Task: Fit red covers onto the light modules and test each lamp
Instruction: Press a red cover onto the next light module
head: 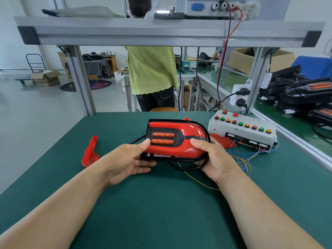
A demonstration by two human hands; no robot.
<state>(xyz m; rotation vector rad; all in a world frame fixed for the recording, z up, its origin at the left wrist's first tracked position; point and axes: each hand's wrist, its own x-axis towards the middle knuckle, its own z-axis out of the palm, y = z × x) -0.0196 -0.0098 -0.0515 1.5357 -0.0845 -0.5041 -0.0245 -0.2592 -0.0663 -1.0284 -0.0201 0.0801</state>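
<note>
A big green table fills the bottom, and at 2 o'clock from the middle sits a white test box with red, green and yellow buttons. In the middle is the light module with its red cover on top; the left hand holds its 8 o'clock end and the right hand its 4 o'clock end, fingers under and thumbs on top. A spare red cover lies on the table at 9 o'clock from it, and thin coloured wires trail at 3 o'clock.
</note>
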